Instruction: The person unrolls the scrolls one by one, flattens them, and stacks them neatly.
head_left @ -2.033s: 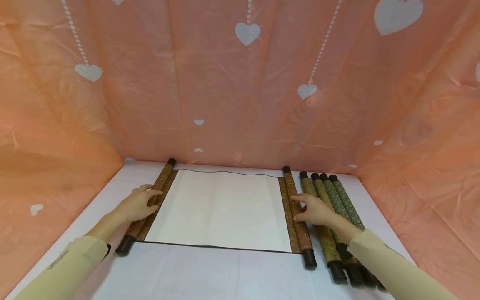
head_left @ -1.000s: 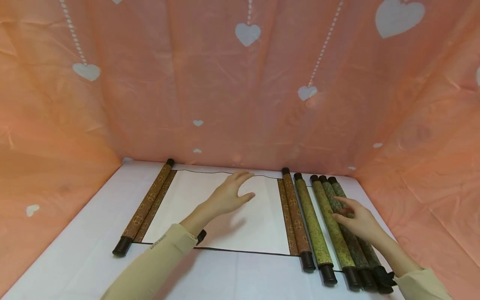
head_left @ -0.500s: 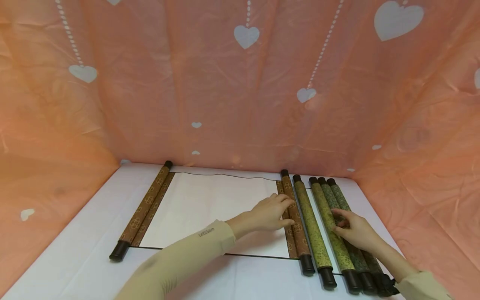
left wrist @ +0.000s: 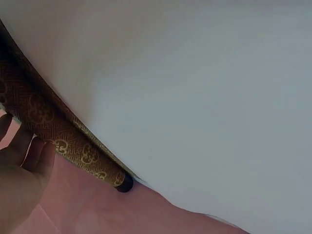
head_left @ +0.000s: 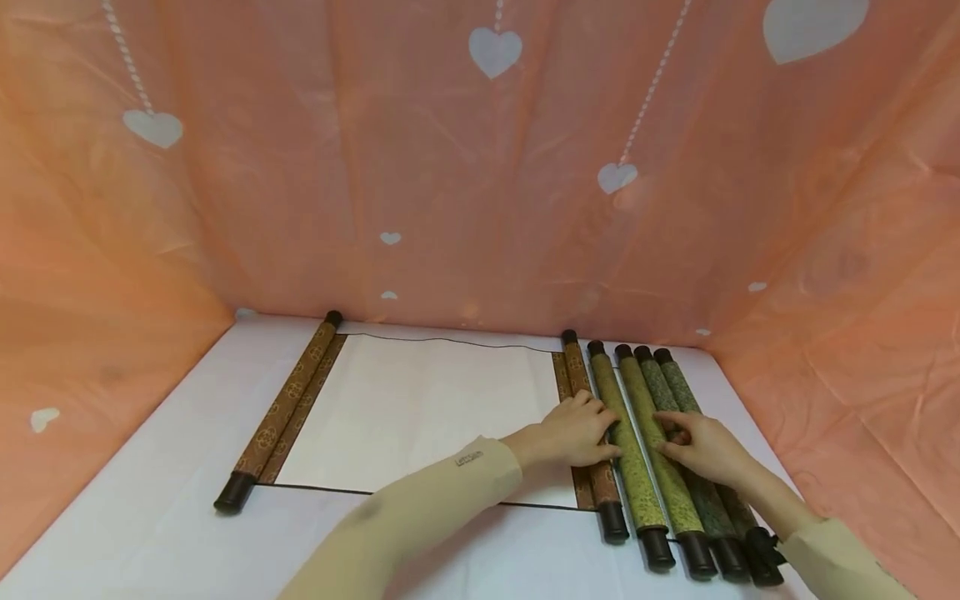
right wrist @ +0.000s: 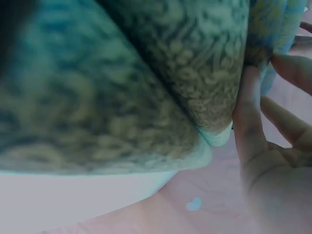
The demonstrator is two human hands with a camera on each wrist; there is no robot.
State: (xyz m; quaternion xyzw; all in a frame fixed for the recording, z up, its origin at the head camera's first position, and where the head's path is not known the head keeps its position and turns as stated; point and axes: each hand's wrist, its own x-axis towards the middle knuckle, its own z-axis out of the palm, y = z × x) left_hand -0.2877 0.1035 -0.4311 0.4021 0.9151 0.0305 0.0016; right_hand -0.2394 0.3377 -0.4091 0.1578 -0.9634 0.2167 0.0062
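In the head view a brown-patterned hanging scroll (head_left: 442, 408) lies unrolled, white paper between two brown rollers. Just right of it is a yellow-green scroll (head_left: 636, 471), rolled nearly together with a thin white strip between its rollers. My left hand (head_left: 581, 429) reaches across the brown scroll's right roller, fingers bent and thumb at the left yellow-green roller. My right hand (head_left: 705, 447) holds the right yellow-green roller from the other side with bent fingers and thumb. In the right wrist view, its fingertips (right wrist: 251, 80) meet that patterned roller (right wrist: 263, 34).
A dark green scroll (head_left: 708, 504), its two rollers side by side, lies under my right hand. All rollers have black end caps. A white cloth (head_left: 150, 500) covers the table, and a peach curtain (head_left: 465, 192) with white hearts encloses the back and both sides.
My left hand has left the brown scroll's left roller and crossed rightward to the yellow-green scroll. My right hand has shifted from the brown roller to it too. The yellow-green rollers have drawn slightly closer.
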